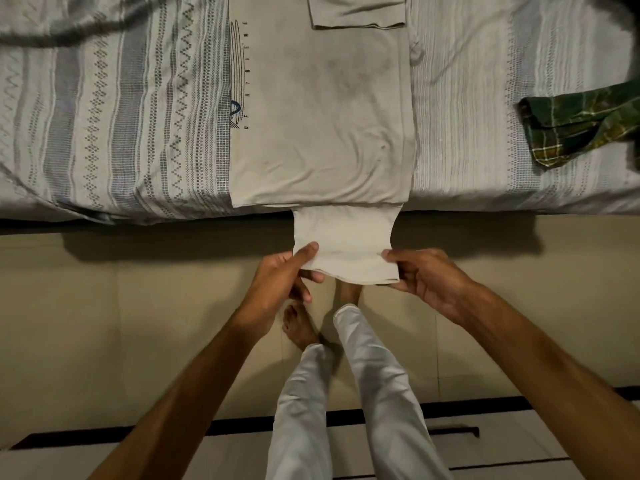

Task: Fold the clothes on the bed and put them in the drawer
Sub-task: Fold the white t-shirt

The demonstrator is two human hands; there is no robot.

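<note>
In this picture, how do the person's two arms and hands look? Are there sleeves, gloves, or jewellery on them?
Both arms are bare up to the frame's lower edge: no sleeve shows in view. The left hand and the right hand wear no gloves, and I see no ring, watch or bracelet on either wrist. The only clothing visible on the person is a pair of white trousers, and the feet are bare.

Bare forearms, white trousers [349, 403], bare feet [299, 327]

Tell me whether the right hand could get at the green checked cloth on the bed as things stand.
Probably not yet: the right hand pinches the beige T-shirt's hem together with the left hand. Once it lets go, nothing lies between it and the green checked cloth.
</note>
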